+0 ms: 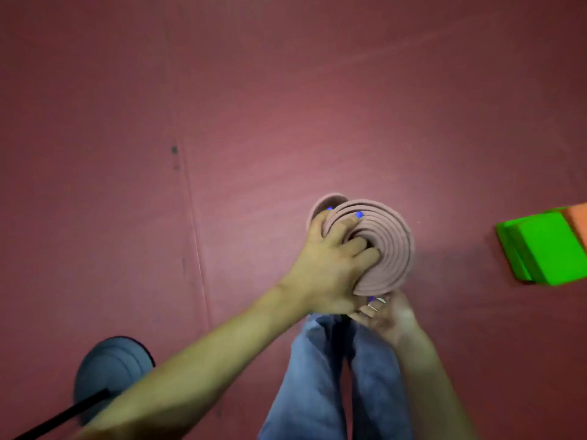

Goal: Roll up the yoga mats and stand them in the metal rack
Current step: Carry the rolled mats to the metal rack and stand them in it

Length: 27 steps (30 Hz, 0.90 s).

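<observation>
A dusty-pink yoga mat [387, 242], rolled into a tight spiral, stands upright in front of my legs, and I look down on its top end. My left hand [327, 265] lies over that end, with two fingers curled into the hollow centre of the roll and the others spread across the coils. My right hand [386, 315] grips the near side of the roll from below. A loose outer flap of the mat [324, 201] shows behind my left hand. The metal rack is not in view.
The floor [222, 122] is dark red matting with a seam running down the left. Green foam blocks [543, 249] and an orange one [579, 217] lie at the right edge. A round grey base [111, 369] with a black pole stands at the lower left.
</observation>
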Each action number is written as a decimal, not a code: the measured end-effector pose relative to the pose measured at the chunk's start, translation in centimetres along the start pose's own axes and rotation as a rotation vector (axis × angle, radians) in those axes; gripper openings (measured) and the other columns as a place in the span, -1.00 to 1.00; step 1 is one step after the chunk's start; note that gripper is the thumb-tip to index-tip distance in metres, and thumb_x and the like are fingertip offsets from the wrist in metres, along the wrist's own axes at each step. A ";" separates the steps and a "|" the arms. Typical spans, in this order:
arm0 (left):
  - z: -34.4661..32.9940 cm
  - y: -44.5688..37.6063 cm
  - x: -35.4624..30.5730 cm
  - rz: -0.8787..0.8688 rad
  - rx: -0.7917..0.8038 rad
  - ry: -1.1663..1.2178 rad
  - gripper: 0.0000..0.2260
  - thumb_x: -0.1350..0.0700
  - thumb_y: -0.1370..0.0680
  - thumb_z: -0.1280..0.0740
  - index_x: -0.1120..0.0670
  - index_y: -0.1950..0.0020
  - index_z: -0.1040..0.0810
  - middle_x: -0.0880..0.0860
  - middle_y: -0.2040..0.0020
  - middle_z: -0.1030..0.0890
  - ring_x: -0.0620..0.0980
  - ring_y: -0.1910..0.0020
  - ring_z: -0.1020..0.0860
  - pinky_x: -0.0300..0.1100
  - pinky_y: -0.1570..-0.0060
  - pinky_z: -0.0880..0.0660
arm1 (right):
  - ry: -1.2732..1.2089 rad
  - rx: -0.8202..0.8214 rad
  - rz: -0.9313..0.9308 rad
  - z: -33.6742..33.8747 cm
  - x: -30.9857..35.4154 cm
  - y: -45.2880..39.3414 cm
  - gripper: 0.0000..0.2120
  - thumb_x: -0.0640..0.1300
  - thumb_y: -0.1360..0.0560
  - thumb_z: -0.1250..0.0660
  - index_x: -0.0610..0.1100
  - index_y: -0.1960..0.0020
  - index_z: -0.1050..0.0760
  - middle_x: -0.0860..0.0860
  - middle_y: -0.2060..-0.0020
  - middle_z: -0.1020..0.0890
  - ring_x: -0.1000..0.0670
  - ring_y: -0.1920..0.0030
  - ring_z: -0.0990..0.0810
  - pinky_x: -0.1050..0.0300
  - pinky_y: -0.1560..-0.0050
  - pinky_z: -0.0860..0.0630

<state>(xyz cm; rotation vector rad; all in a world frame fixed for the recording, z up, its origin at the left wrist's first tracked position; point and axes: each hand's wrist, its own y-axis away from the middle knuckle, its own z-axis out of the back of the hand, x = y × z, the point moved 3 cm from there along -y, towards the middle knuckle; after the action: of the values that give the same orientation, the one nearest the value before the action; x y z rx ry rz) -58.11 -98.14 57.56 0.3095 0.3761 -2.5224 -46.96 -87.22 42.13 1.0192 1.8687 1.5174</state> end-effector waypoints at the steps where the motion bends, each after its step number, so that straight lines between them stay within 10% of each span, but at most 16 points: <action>1: 2.2 -0.4 -1.6 -0.062 0.065 -0.041 -0.53 -0.13 -0.17 -0.47 0.09 0.04 -0.56 0.02 0.19 -0.58 0.21 -0.18 -0.47 0.26 -0.12 -0.34 | -0.006 0.028 0.043 0.3 0.1 3.8 -0.71 0.12 -0.58 -0.14 -0.06 -0.04 -0.49 -0.13 0.18 -0.64 -0.17 0.18 -0.62 -0.21 0.35 -0.60; 15: 4.9 -1.3 -39.0 -0.885 0.405 -0.272 -0.53 -0.28 -0.16 -0.34 -0.01 0.10 -0.55 -0.08 0.17 -0.61 0.10 -0.11 -0.51 0.36 -0.29 -0.18 | 0.505 0.029 0.669 27.9 0.3 34.7 -0.91 -0.16 -0.48 -0.37 -0.09 0.03 -0.51 0.01 0.18 -0.61 0.18 0.27 -0.58 0.33 0.27 -0.49; 21: 2.3 -3.7 -56.8 -1.265 0.225 -0.230 -0.60 -0.22 -0.21 -0.37 -0.04 0.07 -0.53 -0.06 0.15 -0.49 0.07 -0.26 -0.44 0.45 -0.29 0.01 | 0.484 -0.333 0.772 44.8 -2.2 41.6 0.01 0.21 0.07 -0.32 -0.09 -0.34 -0.21 -0.06 -0.14 -0.58 -0.08 -0.15 -0.57 -0.01 -0.18 -0.50; 27: -2.6 -8.2 -75.3 -1.523 0.061 -0.172 -0.44 -0.27 -0.15 -0.45 -0.12 -0.09 -0.50 0.00 -0.09 -0.37 0.15 -0.36 -0.29 0.46 -0.25 0.01 | 0.114 -0.742 0.845 62.4 -4.5 49.1 -0.36 0.12 -0.13 -0.42 -0.09 -0.15 -0.43 -0.05 -0.02 -0.62 -0.13 -0.07 -0.59 0.06 -0.03 -0.52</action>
<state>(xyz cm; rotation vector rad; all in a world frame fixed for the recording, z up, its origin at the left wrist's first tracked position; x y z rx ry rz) -1.10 -53.09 79.13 -0.3557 0.5972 -3.9880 15.59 -50.47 74.72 1.4041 0.7409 2.4979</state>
